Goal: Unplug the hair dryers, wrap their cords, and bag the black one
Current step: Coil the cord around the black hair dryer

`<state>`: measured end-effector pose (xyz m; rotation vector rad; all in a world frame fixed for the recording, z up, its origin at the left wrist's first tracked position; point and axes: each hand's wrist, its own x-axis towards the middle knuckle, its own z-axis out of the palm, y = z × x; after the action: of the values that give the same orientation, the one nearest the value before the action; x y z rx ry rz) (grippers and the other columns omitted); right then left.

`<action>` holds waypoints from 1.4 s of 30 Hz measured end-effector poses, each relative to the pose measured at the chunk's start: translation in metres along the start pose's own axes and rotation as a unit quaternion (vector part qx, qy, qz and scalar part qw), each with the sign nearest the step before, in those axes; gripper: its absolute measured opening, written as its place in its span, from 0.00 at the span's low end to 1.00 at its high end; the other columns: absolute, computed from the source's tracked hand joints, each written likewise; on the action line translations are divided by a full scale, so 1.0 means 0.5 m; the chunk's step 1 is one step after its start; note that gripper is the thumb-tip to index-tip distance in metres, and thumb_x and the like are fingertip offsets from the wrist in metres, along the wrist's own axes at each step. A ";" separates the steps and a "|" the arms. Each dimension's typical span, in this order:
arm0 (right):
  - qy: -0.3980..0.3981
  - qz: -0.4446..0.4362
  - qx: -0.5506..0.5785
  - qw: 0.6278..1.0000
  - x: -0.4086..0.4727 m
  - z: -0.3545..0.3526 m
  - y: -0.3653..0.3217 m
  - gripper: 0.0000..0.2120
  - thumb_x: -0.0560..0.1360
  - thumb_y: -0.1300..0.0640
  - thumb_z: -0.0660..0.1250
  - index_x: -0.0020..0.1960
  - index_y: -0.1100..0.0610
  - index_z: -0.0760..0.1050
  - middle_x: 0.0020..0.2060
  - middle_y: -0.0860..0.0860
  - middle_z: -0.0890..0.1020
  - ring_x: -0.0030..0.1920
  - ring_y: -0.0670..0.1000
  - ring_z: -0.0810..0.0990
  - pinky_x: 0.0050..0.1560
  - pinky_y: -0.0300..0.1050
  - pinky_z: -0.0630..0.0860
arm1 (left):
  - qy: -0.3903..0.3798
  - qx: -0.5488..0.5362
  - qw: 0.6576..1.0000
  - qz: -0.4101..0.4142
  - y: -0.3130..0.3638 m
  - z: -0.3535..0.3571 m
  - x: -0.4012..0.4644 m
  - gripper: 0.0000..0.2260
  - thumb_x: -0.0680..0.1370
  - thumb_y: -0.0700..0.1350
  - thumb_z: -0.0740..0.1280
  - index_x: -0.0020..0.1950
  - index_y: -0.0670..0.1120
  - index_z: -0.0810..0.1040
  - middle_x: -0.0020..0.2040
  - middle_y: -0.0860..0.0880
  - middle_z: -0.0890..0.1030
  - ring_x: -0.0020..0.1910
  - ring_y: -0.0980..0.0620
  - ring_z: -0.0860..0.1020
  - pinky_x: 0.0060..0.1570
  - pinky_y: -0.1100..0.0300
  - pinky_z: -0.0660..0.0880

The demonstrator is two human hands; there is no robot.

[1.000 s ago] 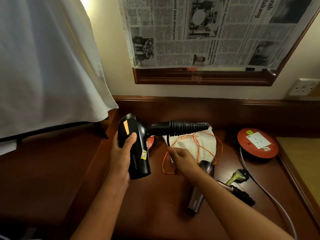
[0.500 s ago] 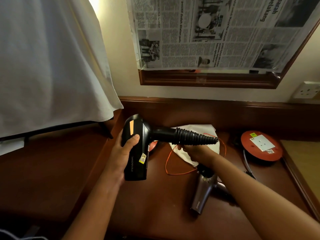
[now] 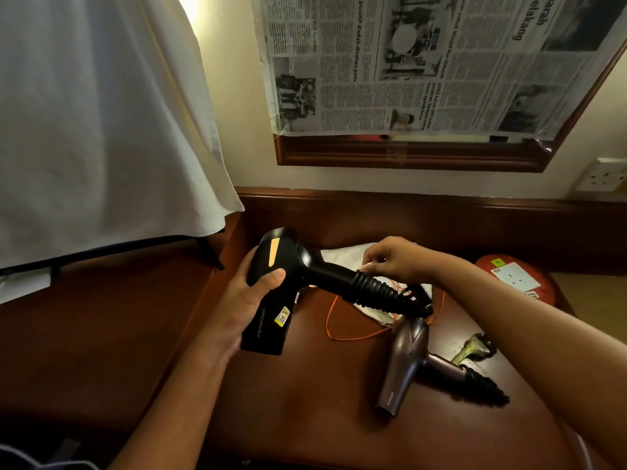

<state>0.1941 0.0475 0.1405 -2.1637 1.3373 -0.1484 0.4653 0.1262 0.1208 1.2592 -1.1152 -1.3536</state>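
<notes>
My left hand [image 3: 249,300] grips the barrel of the black hair dryer [image 3: 271,290], held above the wooden desk [image 3: 305,401] with its handle pointing right. Its black cord [image 3: 383,293] is coiled tightly round the handle. My right hand [image 3: 397,259] sits just above the handle's end, fingers curled and pinching the cord. Under the handle lies a white drawstring bag [image 3: 349,257] with an orange string [image 3: 339,334]. A brown hair dryer [image 3: 405,357] lies on the desk to the right, its cord wound round its handle [image 3: 481,385].
A red extension reel [image 3: 519,279] with a socket sits at the back right, and a green plug [image 3: 473,347] lies beside the brown dryer. A wall socket [image 3: 604,174] is at far right. White cloth [image 3: 95,123] hangs at left; a newspaper-covered frame [image 3: 407,62] hangs above.
My right hand rose from under the handle to above its end, carrying the cord round it. The black dryer tilted, its handle now pointing down to the right. The view moved closer.
</notes>
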 end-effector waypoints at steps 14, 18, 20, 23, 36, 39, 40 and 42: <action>0.052 0.014 -0.160 0.986 -0.004 -0.025 -0.047 0.09 0.77 0.49 0.65 0.47 0.53 0.80 0.42 0.50 0.81 0.44 0.53 0.78 0.45 0.49 0.77 | 0.047 0.122 0.990 0.061 -0.020 0.026 0.027 0.33 0.69 0.54 0.76 0.71 0.56 0.67 0.61 0.51 0.78 0.58 0.52 0.79 0.57 0.55 0.78; 0.092 0.027 -0.165 0.982 -0.003 -0.021 -0.053 0.11 0.78 0.51 0.64 0.48 0.57 0.80 0.42 0.53 0.82 0.45 0.54 0.79 0.44 0.49 0.77 | 0.099 0.161 0.980 0.065 -0.035 0.041 0.042 0.38 0.63 0.65 0.73 0.70 0.61 0.65 0.66 0.51 0.75 0.63 0.52 0.76 0.62 0.46 0.74; 0.098 0.051 -0.161 0.981 -0.001 -0.012 -0.057 0.12 0.79 0.52 0.62 0.49 0.58 0.80 0.43 0.54 0.82 0.44 0.55 0.79 0.43 0.49 0.76 | 0.112 0.175 0.975 0.074 -0.036 0.050 0.051 0.39 0.63 0.66 0.72 0.71 0.60 0.64 0.67 0.52 0.74 0.64 0.52 0.74 0.63 0.47 0.74; 0.115 0.084 -0.141 0.980 -0.005 0.007 -0.067 0.12 0.79 0.55 0.58 0.51 0.60 0.79 0.46 0.55 0.81 0.48 0.57 0.78 0.44 0.47 0.72 | 0.130 0.186 0.971 0.077 -0.040 0.059 0.059 0.40 0.63 0.67 0.70 0.72 0.60 0.62 0.68 0.51 0.73 0.66 0.52 0.73 0.64 0.46 0.73; 0.329 0.132 0.523 0.775 -0.046 0.151 -0.093 0.02 0.77 0.65 0.63 0.48 0.60 0.73 0.35 0.55 0.82 0.33 0.50 0.80 0.40 0.43 0.77 | 0.220 0.100 0.965 0.104 -0.060 0.106 0.038 0.36 0.71 0.53 0.74 0.75 0.54 0.62 0.71 0.49 0.69 0.68 0.52 0.70 0.65 0.55 0.71; 0.337 0.121 0.506 0.785 -0.053 0.167 -0.092 0.05 0.78 0.60 0.64 0.49 0.63 0.75 0.35 0.55 0.83 0.34 0.47 0.80 0.38 0.38 0.76 | 0.228 0.071 0.965 0.109 -0.060 0.106 0.038 0.37 0.68 0.56 0.74 0.74 0.54 0.64 0.70 0.49 0.70 0.67 0.52 0.71 0.65 0.53 0.72; 0.341 0.113 0.515 0.778 -0.055 0.168 -0.094 0.05 0.78 0.61 0.64 0.48 0.63 0.75 0.34 0.55 0.82 0.34 0.49 0.79 0.38 0.39 0.77 | 0.226 0.064 0.966 0.107 -0.063 0.107 0.036 0.37 0.67 0.57 0.74 0.74 0.55 0.64 0.70 0.49 0.71 0.67 0.51 0.72 0.64 0.51 0.73; 0.343 0.097 0.545 0.759 -0.055 0.170 -0.099 0.06 0.78 0.62 0.63 0.49 0.65 0.75 0.32 0.55 0.80 0.33 0.51 0.78 0.40 0.45 0.77 | 0.224 0.042 0.969 0.097 -0.070 0.109 0.033 0.38 0.65 0.61 0.73 0.73 0.57 0.65 0.70 0.49 0.71 0.66 0.50 0.73 0.63 0.49 0.75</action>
<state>0.2522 0.1225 0.1025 -0.9421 1.2831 -1.3707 0.4084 0.1156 0.0869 1.3902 -0.9504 -0.8277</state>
